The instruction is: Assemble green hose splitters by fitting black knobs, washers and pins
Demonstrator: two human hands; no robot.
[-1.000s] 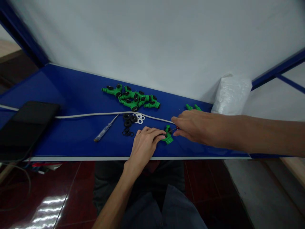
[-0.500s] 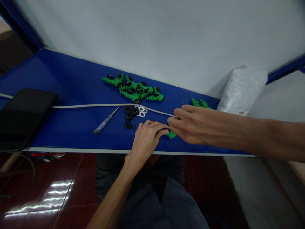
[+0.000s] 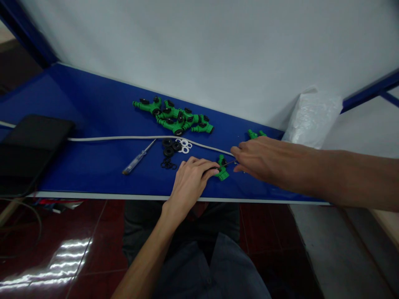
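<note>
My left hand [image 3: 191,174] is closed on a green hose splitter [image 3: 222,173] near the front edge of the table, thumb and fingers pinching its left side. To the right, my right hand [image 3: 254,155] grips a thin metal-shafted tool [image 3: 230,162]. Its tip points left and meets the splitter close to my left fingertips; its handle is hidden in my fist. Left of the hands lie black rubber washers [image 3: 168,151], small black O-rings [image 3: 168,164] and white ring washers [image 3: 185,149].
Several green splitters with black valves [image 3: 174,124] lie together at the back. More green pieces [image 3: 253,133] sit behind my right hand. A clear-handled screwdriver [image 3: 135,162], a white cable [image 3: 124,138], a black tablet-like slab [image 3: 37,151] and a plastic-wrapped package [image 3: 314,118] also rest on the blue table [image 3: 93,166].
My right hand has drawn back to the right from the splitter, uncovering more of it and the tool's shaft. My left hand keeps its hold in nearly the same place.
</note>
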